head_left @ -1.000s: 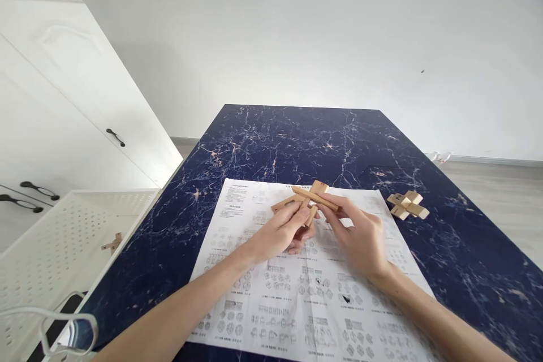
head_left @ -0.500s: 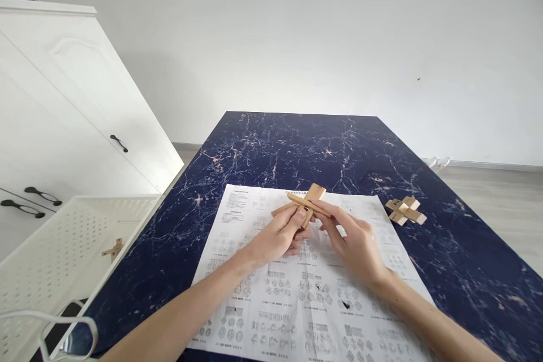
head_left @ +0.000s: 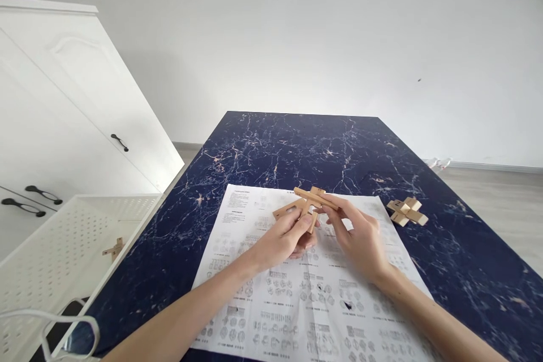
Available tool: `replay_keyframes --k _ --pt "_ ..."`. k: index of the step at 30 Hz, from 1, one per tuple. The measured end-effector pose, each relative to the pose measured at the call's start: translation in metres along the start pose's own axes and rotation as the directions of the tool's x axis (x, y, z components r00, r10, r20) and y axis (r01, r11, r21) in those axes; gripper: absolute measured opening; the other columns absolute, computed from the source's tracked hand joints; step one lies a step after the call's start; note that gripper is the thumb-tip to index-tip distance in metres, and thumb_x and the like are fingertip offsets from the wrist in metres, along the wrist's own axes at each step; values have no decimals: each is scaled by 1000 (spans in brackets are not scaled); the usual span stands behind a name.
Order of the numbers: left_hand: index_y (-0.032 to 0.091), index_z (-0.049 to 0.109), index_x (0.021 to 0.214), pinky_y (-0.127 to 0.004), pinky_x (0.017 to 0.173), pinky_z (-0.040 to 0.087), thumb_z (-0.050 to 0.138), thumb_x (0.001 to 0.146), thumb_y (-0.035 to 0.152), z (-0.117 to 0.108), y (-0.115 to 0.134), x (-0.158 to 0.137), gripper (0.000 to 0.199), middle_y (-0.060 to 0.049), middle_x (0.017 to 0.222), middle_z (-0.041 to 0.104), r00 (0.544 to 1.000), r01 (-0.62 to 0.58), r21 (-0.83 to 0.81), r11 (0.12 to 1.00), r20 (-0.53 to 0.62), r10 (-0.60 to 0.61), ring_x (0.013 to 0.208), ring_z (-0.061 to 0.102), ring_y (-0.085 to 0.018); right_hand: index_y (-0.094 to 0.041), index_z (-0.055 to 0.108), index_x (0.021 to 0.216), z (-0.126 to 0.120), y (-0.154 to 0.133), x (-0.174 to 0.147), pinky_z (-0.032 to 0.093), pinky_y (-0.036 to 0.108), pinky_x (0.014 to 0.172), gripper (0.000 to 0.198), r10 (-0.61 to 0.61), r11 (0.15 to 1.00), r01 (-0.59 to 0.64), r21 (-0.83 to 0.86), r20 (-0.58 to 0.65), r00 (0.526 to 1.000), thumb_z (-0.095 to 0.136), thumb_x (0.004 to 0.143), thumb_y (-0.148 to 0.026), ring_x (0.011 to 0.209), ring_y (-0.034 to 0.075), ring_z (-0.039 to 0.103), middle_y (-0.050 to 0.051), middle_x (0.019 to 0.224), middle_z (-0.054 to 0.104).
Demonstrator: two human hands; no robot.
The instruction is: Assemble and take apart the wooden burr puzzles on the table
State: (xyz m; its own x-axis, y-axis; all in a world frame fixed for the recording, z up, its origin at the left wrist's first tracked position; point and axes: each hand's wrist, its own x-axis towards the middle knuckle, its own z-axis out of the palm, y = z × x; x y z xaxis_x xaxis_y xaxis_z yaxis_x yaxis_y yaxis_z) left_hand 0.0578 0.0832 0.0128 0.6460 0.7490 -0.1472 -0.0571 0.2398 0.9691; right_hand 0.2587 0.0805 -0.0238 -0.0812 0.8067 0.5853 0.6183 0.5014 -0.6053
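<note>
Over the printed sheet [head_left: 224, 249], my left hand [head_left: 284, 237] is closed on crossed wooden puzzle pieces [head_left: 285, 210]; one of them shows a slot. My right hand [head_left: 358, 235] pinches the near end of a thin wooden puzzle bar [head_left: 306, 194]. That bar lies slantwise across the upper part of the pieces in my left hand. Whether it is seated in a notch I cannot tell. Fingers cover part of the joint. To the right, at the sheet's edge, a cross-shaped wooden puzzle [head_left: 407, 212] with dark marks rests on the table.
The dark blue marbled table [head_left: 280, 147] reaches toward a pale wall. At the left are a white cabinet [head_left: 76, 85] and a white perforated basket [head_left: 46, 243] with a small wooden cross [head_left: 115, 248] inside. A white cable [head_left: 91, 322] loops at lower left.
The thin bar in my right hand has shifted up and away, pivoting over the pieces. My left hand has turned slightly, so the slotted piece shows more.
</note>
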Motion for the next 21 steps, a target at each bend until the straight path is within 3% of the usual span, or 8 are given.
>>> replay_keyframes --k 7,11,21 --pt "20 52 104 -26 51 27 54 102 69 0 -1 -1 49 6 73 47 1000 15 -22 1000 -19 -15 55 32 -9 -26 70 129 -2 0 0 65 32 74 23 -11 1000 11 22 15 1000 59 109 -28 86 22 84 4 108 85" --pt "20 52 104 -26 51 27 53 104 66 -2 0 -1 45 7 73 46 1000 19 -14 1000 3 -19 55 31 -9 -24 70 129 -5 -1 1 65 32 66 24 -24 999 24 21 26 999 62 107 -30 80 21 82 5 109 85" --pt "21 50 98 -27 52 25 48 107 63 -4 7 -4 43 7 68 42 997 40 28 999 68 -42 54 30 -9 -23 74 117 -5 -3 3 64 27 63 18 -93 995 90 -37 -72 993 69 105 -36 71 18 80 3 96 85"
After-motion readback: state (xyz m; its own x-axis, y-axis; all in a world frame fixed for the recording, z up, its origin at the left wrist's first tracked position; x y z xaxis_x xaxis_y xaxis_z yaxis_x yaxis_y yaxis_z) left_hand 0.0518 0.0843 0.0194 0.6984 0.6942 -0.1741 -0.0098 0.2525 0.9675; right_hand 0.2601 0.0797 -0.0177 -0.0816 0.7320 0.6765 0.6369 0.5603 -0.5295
